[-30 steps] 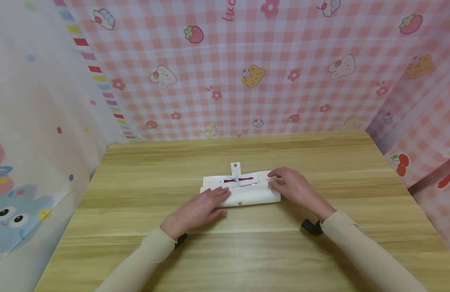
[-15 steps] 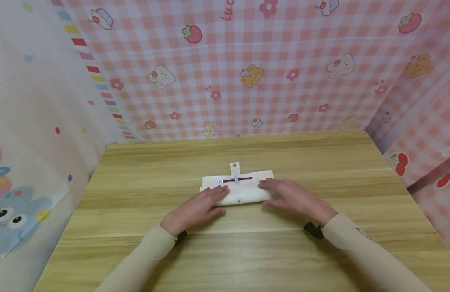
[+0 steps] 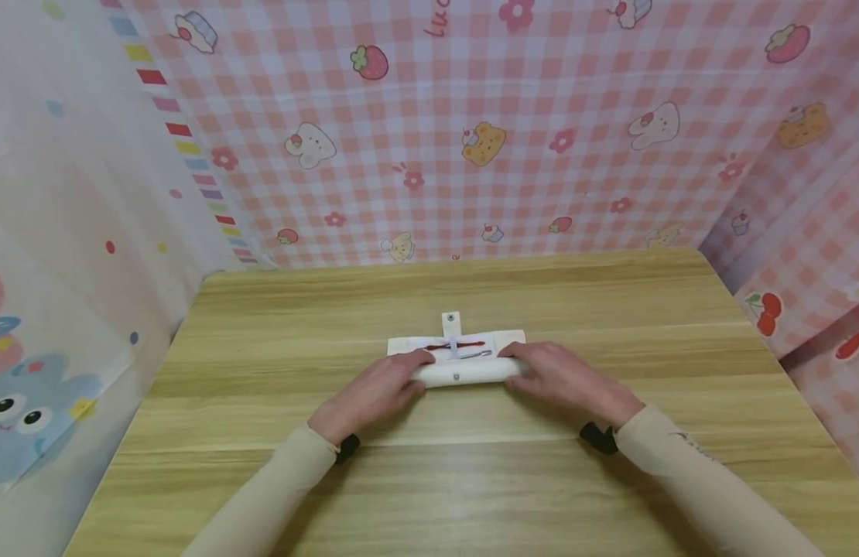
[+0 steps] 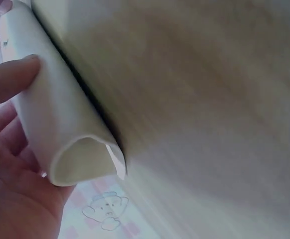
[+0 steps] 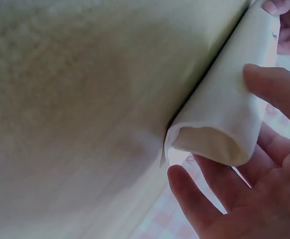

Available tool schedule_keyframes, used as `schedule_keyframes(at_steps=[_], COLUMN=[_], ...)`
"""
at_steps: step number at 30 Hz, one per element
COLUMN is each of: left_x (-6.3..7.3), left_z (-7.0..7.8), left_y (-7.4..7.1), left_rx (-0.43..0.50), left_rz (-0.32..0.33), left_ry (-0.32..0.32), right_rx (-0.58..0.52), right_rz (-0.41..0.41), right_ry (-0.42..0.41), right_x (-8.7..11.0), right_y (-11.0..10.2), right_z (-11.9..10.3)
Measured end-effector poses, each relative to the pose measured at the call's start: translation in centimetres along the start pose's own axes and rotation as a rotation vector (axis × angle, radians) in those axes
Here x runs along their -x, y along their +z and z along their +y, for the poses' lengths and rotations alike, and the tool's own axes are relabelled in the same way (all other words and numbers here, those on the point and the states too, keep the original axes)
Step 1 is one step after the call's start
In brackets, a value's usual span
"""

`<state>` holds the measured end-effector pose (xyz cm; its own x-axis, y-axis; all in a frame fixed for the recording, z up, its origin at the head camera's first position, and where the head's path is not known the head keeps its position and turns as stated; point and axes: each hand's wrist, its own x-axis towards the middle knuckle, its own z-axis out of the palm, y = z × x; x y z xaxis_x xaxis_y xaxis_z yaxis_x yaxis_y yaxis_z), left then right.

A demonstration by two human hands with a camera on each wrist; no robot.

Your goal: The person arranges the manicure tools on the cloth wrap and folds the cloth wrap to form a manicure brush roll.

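Observation:
A white roll-up tool pouch lies on the table, its near part rolled into a hollow tube with a metal snap on it. Its unrolled far part shows a red-handled tool and a silver-tipped tool under a strap. A snap tab sticks out at the back. My left hand holds the tube's left end, thumb on the near side and fingers over the top. At the other end, my right hand grips it the same way. Both wrist views show the tube's open ends.
The wood-grain table spreads around the pouch on all sides. A pink checked cloth hangs behind its far edge. Another printed cloth hangs at the left. Black wrist straps show below the sleeves.
The near part of the pouch has gone from a flatter fold to a rounder, narrower roll. My right hand has come down from the right edge onto the roll; my left fingers have curled over it.

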<state>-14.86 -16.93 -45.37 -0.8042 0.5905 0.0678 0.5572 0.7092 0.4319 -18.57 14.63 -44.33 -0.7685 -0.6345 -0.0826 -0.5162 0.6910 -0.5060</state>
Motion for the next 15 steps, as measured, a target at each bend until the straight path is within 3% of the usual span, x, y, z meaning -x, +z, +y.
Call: schedule_keyframes(at_steps=[8, 15], left_x=[-0.6, -1.5], left_z=[-0.9, -1.7], left_y=[-0.7, -1.0], left_rx=[0.1, 0.136], left_rz=[0.01, 0.005], left_ry=[-0.053, -0.093], right_rx=[-0.024, -0.013], right_rz=[0.076, 0.066], right_ry=[-0.057, -0.022], right_x=[-0.4, -0.9], right_y=[-0.3, -0.3], right_z=[0.5, 0.7])
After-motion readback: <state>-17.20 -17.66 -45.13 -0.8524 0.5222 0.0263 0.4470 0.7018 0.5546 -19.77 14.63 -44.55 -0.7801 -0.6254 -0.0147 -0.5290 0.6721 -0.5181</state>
